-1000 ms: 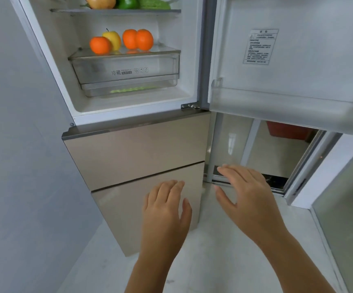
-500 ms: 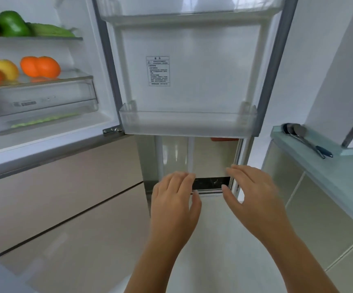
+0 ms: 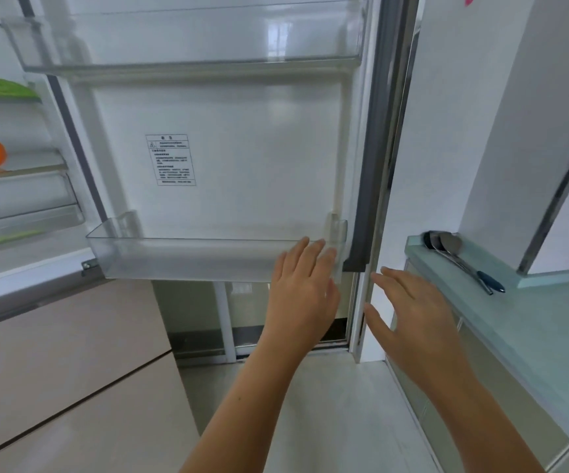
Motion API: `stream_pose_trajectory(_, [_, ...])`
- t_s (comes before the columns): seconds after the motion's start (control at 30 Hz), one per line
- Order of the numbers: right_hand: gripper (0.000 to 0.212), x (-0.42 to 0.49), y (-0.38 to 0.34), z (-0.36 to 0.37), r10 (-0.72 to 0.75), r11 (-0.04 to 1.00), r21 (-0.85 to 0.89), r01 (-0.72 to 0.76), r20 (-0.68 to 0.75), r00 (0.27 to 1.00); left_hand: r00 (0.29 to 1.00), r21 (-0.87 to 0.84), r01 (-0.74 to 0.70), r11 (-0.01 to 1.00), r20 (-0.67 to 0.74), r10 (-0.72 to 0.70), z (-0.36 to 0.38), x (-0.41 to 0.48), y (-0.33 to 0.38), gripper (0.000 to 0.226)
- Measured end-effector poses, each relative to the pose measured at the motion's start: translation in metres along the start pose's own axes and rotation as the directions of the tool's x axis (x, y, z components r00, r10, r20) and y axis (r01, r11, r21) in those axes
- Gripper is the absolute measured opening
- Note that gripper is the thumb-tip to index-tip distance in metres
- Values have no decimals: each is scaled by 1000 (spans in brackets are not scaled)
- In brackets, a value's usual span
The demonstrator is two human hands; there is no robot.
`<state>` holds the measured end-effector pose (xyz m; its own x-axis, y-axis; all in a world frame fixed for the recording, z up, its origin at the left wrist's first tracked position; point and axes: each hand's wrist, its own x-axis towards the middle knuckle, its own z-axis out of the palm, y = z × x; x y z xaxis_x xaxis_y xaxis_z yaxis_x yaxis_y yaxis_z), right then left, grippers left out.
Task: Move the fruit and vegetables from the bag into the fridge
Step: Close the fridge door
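White wall (image 3: 453,131), pale floor (image 3: 337,404), teal counter (image 3: 532,319).

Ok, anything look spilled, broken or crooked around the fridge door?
Nothing stands out. On the open fridge door, the upper bin and lower bin sit level, nothing spilled. The left hand and right hand are open, holding nothing. Spoons lie on the counter.

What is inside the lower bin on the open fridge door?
Nothing shows through the clear lower door bin; it looks empty. The left hand, fingers straight, covers its right end, so that corner cannot be checked.
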<state>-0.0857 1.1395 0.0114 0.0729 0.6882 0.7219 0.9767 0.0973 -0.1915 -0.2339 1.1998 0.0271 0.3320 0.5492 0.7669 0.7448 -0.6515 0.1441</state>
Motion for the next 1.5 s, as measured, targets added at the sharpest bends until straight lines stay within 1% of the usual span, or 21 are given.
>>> stream_pose_trajectory(0.1, [42,12,14,5,-2,1000,14,2,-6,1000,1000,24,15,1000,4,-15,16,17,-3,40])
stream_pose_trajectory(0.2, [41,20,21,10,0,999,43,1,-9,1000,1000,34,8,999,-14,-7,28,23,-1,35])
stream_pose_trajectory(0.3, [42,23,20,15,11,997,70,-11,3,1000,999,29,22,999,-35,-20,34,22,2,39])
stream_pose_trajectory(0.43, [50,22,18,17,16,993,113,-17,13,1000,997,42,44,998,-58,-41,32,18,6,40])
stream_pose_trajectory(0.57, [51,17,8,11,-4,988,155,3,3,1000,998,22,51,998,-41,-50,22,10,7,41])
stream_pose_trajectory(0.73, [51,1,-13,-1,-38,984,175,41,-18,999,999,19,35,999,-40,-35,-2,-11,8,42])
stream_pose_trajectory(0.93, [52,-22,-50,-20,-73,973,222,69,9,997,998,9,25,1000,-53,-25,-41,-39,7,41])
stream_pose_trajectory(1.1, [49,-40,-81,-42,-133,957,254,142,-53,990,998,59,24,998,-62,-20,-73,-67,0,38])
stream_pose_trajectory(1.17, [48,-49,-95,-48,-165,950,260,174,-55,985,996,62,53,997,-78,-48,-85,-78,-1,36])
stream_pose_trajectory(1.3, [45,-66,-120,-56,-231,931,288,225,-14,973,986,66,135,989,-109,-127,-109,-101,-2,35])
stream_pose_trajectory(1.5, [39,-85,-153,-65,-333,885,351,307,15,943,973,109,212,971,-113,-200,-148,-134,-14,37])
